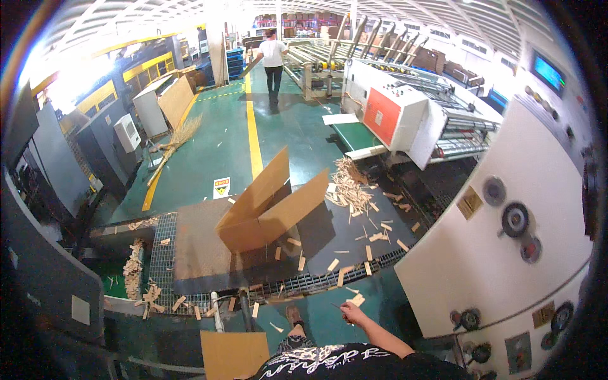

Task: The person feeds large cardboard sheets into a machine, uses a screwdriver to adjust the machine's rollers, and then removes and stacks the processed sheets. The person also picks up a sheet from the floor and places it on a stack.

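Observation:
My right hand [352, 313] is out in front of my body with its fingers closed. A thin dark tip shows at the fingers, too small to name. Just beyond the hand lies a pale cardboard scrap [357, 299] on the floor. At the lower edge, left of my leg, is a flat brown cardboard sheet [234, 356]; what supports it is hidden. My left hand does not show. Ahead, a folded cardboard sheet [253, 234] stands on a dark floor plate, its two flaps raised.
Cardboard offcuts [350, 187] are heaped and scattered across the plate and floor grating [163, 259]. A pale machine panel with knobs [500, 253] rises at the right, grey machinery [50, 253] at the left. A broom [174, 142] lies at left. Farther off, a person [273, 60] carries a board.

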`<state>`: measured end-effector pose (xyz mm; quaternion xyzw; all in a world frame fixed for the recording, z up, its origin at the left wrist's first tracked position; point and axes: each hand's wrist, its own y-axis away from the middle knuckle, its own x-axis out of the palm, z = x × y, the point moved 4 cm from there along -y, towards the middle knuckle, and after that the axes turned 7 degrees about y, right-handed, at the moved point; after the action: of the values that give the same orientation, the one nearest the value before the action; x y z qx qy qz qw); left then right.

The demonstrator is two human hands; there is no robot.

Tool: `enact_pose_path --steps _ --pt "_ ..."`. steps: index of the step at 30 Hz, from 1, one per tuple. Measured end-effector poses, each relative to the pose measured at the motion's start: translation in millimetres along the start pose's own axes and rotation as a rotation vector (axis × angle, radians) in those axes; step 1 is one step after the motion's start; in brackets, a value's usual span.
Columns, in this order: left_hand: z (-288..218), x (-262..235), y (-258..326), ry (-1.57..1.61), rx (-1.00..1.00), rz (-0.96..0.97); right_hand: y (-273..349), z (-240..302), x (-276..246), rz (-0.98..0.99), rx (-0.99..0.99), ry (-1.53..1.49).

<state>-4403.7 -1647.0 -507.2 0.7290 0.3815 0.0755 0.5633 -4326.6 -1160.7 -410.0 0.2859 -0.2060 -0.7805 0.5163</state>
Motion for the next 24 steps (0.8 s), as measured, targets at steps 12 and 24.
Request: enact_pose_path --steps 12,24 --pt "-459.5 -158.6 -159.9 0.606 0.488 -0.022 -268.8 230.6 -25.7 0.015 0.094 0.032" --pt "-592.3 -318.4 -276.3 -0.16 0.412 -0.121 -531.8 251.6 49.6 -0.098 0.189 0.374"
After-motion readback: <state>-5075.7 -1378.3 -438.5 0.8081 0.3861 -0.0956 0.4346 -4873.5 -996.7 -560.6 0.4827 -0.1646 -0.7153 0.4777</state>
